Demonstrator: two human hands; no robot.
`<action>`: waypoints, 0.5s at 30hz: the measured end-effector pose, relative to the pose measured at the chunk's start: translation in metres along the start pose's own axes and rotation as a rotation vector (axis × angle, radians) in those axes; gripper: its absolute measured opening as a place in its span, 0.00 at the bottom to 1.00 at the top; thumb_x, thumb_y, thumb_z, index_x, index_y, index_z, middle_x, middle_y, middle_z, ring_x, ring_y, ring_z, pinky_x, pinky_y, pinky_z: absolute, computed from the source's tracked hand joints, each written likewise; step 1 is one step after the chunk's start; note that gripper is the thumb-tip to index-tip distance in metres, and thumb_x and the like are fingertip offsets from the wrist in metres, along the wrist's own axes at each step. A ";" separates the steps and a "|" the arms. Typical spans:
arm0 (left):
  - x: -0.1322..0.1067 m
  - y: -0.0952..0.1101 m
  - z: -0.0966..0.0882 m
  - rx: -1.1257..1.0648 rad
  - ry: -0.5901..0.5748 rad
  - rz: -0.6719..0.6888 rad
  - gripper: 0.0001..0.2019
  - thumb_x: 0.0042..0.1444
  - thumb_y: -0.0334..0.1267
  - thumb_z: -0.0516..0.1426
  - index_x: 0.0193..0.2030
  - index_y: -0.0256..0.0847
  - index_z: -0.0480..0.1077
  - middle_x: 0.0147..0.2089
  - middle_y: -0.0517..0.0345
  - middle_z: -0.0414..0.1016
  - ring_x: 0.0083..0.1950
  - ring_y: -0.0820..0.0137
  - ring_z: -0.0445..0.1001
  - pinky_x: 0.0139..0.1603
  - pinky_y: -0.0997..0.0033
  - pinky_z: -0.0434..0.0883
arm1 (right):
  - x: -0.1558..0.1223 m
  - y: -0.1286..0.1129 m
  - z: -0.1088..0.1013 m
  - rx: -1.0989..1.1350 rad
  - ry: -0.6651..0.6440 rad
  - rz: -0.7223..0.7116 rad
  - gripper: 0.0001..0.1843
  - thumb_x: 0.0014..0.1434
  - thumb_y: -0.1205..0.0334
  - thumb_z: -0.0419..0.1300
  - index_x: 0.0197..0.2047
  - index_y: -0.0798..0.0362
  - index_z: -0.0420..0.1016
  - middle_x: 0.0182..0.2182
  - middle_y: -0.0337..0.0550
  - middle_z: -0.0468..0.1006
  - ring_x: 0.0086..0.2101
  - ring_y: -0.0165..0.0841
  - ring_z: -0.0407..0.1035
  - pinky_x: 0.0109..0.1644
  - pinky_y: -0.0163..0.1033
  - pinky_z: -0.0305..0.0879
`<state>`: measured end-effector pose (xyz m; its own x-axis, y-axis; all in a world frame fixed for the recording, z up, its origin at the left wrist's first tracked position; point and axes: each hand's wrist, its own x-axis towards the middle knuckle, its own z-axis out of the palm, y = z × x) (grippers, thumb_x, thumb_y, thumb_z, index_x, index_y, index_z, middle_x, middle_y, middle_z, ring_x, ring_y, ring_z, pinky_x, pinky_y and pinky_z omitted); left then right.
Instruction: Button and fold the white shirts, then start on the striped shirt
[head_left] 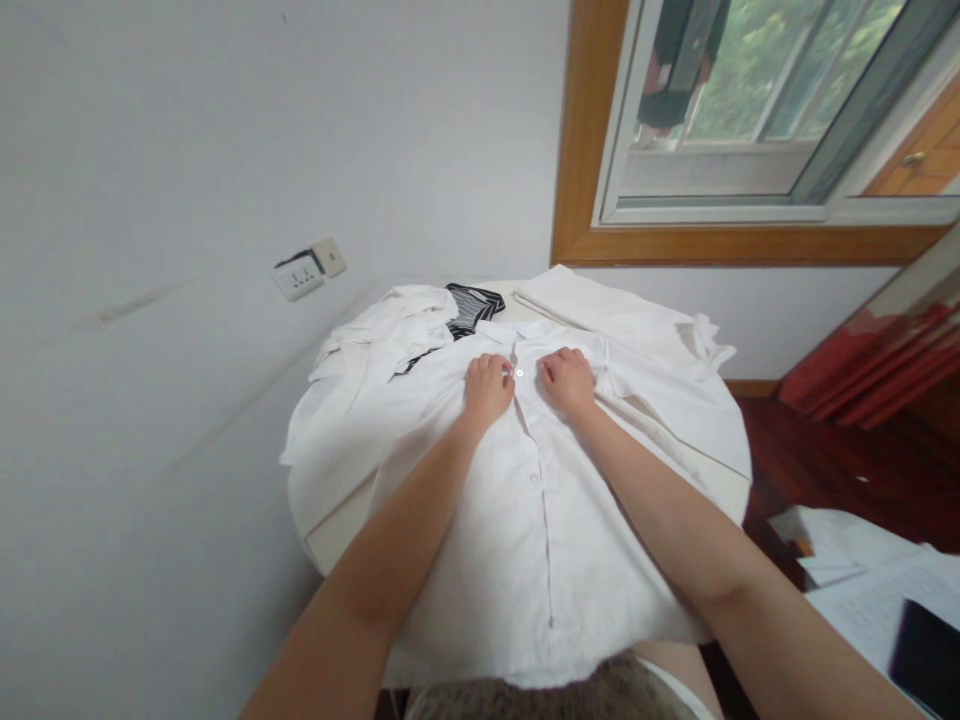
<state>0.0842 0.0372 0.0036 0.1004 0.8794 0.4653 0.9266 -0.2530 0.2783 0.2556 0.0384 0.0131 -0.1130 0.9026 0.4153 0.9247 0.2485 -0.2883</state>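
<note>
A white button-up shirt (525, 530) lies spread front-up on a small table (337, 535), its button placket running down the middle. My left hand (487, 388) is closed in a pinch on the left side of the placket near the collar. My right hand (568, 380) is closed on the right side of the placket, just across from it. A small button (519, 373) shows between the two hands. Both forearms stretch over the shirt from the near edge.
More white clothes (375, 340) and a black striped piece (472, 305) lie at the table's far left. Folded white cloth (600, 305) lies at the far right. A wall socket (307, 270) is on the left wall, a window (750, 120) above. Papers (862, 580) lie at right.
</note>
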 end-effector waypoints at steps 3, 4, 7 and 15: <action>-0.003 -0.001 -0.003 0.056 0.035 0.001 0.15 0.57 0.33 0.55 0.51 0.41 0.69 0.53 0.49 0.73 0.57 0.57 0.66 0.59 0.58 0.64 | -0.005 0.005 -0.002 -0.072 0.016 0.023 0.17 0.65 0.58 0.52 0.51 0.47 0.78 0.51 0.50 0.73 0.52 0.43 0.61 0.53 0.45 0.56; -0.003 -0.003 -0.003 0.067 0.026 0.015 0.16 0.58 0.33 0.54 0.53 0.41 0.69 0.55 0.49 0.73 0.58 0.57 0.65 0.60 0.57 0.63 | -0.007 0.005 -0.001 -0.083 0.000 0.032 0.18 0.65 0.55 0.52 0.53 0.46 0.77 0.53 0.50 0.72 0.53 0.44 0.61 0.54 0.47 0.55; -0.005 -0.008 0.000 0.098 -0.040 0.051 0.20 0.61 0.35 0.51 0.59 0.42 0.67 0.62 0.50 0.70 0.63 0.58 0.63 0.64 0.56 0.60 | -0.011 0.004 0.004 -0.113 -0.091 0.041 0.26 0.65 0.42 0.49 0.60 0.44 0.71 0.60 0.51 0.67 0.59 0.47 0.58 0.60 0.53 0.52; -0.003 -0.017 0.007 0.152 -0.237 0.022 0.25 0.66 0.43 0.43 0.68 0.40 0.59 0.71 0.51 0.57 0.71 0.55 0.55 0.70 0.50 0.52 | -0.010 0.009 0.008 -0.129 -0.366 -0.015 0.39 0.63 0.30 0.37 0.71 0.36 0.52 0.71 0.50 0.48 0.69 0.55 0.38 0.65 0.70 0.30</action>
<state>0.0711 0.0415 -0.0085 0.1870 0.9486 0.2552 0.9650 -0.2260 0.1330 0.2624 0.0346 -0.0004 -0.2276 0.9707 0.0770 0.9575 0.2375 -0.1637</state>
